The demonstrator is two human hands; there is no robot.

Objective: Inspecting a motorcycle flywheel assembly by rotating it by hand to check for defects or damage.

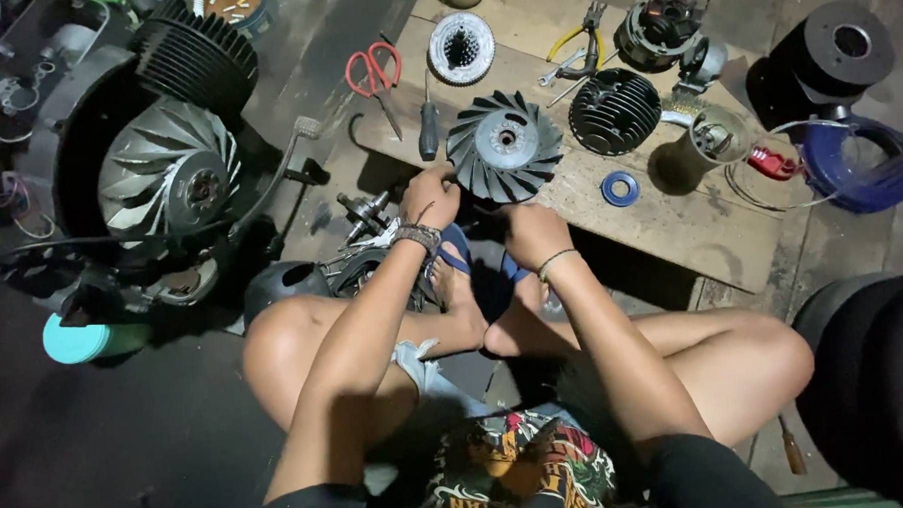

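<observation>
Here, item by item. Fan wheel (pixel 506 145): dark, curved blades, pale hub, lying flat near the front edge of a wooden board (pixel 671 231) on the floor. Left hand (pixel 430 197): fingers curled at the wheel's lower left rim, touching it; whether they grip it cannot be told. Right hand (pixel 534 231): closed loosely, just below the wheel at the board's front edge; what it holds, if anything, is hidden.

On the board: screwdriver (pixel 428 125) just left of the wheel; red-handled scissors (pixel 375 71) toward the left edge; toothed pale disc (pixel 461 47) at the back; yellow-handled pliers (pixel 582 41) beside it; finned round cover (pixel 615 110) just right of the wheel; small blue ring (pixel 619 188) in front of that cover; clear jar (pixel 713 140) toward the right edge.

On the floor: crank part (pixel 365 212) left of the left hand; engine housing with a second, grey fan (pixel 169 174) well to the left; teal cylinder (pixel 89 340) near it; blue ring-shaped cover (pixel 859 165) past the board's right edge.
</observation>
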